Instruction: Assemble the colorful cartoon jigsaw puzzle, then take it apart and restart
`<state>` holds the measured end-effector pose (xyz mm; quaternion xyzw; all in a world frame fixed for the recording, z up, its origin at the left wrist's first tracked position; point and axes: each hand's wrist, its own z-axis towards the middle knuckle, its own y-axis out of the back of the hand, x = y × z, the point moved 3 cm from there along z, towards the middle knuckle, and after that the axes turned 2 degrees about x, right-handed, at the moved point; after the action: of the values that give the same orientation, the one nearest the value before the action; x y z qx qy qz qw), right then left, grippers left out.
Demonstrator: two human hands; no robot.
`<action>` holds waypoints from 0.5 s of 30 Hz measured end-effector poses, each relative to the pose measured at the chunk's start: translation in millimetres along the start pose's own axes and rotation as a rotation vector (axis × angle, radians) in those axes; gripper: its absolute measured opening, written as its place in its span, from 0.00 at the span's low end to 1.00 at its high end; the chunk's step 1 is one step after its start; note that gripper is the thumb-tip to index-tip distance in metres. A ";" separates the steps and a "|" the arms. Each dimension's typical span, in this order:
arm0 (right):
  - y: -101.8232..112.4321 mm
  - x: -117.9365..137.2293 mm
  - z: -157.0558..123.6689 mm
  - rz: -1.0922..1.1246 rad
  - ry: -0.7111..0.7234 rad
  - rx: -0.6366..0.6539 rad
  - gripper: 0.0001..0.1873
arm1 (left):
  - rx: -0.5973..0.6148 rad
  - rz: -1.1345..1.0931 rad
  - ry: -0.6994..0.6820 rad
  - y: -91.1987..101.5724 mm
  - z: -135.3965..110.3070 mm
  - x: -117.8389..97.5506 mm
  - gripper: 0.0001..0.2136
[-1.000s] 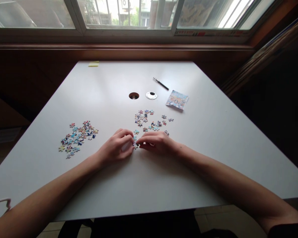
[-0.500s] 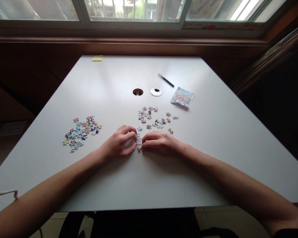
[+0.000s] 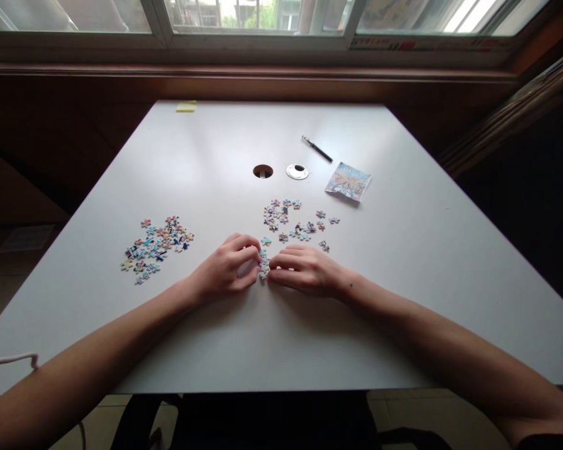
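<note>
A narrow strip of jigsaw puzzle pieces (image 3: 264,265) lies flat on the white table between my two hands. My left hand (image 3: 229,265) is curled, its thumb and fingertips pressed at the strip's left side. From the right, my right hand (image 3: 304,270) has its fingers bunched together with the tips against the strip's right side. The fingertips partly cover the pieces. Just beyond the strip sits a loose light-blue puzzle piece (image 3: 266,240). More scattered pieces (image 3: 276,214) lie past my hands, some linked in a small cluster.
A larger heap of puzzle pieces (image 3: 157,244) spreads to the left. Farther back are a printed picture sheet (image 3: 348,182), a black pen (image 3: 317,149), a round cable hole (image 3: 263,171) and its silver cover (image 3: 297,171). A yellow sticky note (image 3: 186,107) is at the far edge.
The whole view has shifted slightly. My right fingers have spread or lifted a little at the strip; both hands otherwise keep their places around it.
</note>
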<state>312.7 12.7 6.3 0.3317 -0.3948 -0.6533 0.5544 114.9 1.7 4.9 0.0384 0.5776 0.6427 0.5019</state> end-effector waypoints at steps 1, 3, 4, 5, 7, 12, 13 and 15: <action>-0.6 -0.1 0.0 -0.007 -0.006 0.005 0.08 | -0.004 -0.001 -0.003 0.3 0.2 -0.3 0.05; -1.2 0.0 0.1 -0.018 -0.012 0.009 0.09 | -0.006 -0.003 -0.009 0.6 0.4 -0.7 0.04; -1.1 0.2 0.2 -0.025 -0.010 0.007 0.10 | -0.004 -0.003 -0.009 0.6 0.3 -0.6 0.04; -0.9 0.6 0.3 -0.032 -0.006 0.005 0.10 | 0.001 -0.003 -0.007 0.5 0.3 -0.5 0.04; -0.3 1.2 0.3 -0.047 0.001 -0.005 0.09 | 0.008 -0.001 -0.002 0.3 0.1 -0.2 0.04; -0.5 1.6 -0.5 -0.080 0.015 -0.023 0.10 | -0.002 -0.006 -0.006 0.4 0.3 -1.1 0.04; -0.8 1.3 -0.7 -0.083 0.013 -0.024 0.10 | -0.003 -0.008 -0.006 0.4 0.2 -1.2 0.04; -1.7 0.9 -1.2 -0.088 0.009 -0.019 0.11 | 0.000 -0.010 -0.002 0.3 -0.1 -0.9 0.04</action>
<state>312.8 11.7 4.3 0.3464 -0.3710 -0.6792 0.5301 115.1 1.1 5.6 0.0362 0.5770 0.6402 0.5058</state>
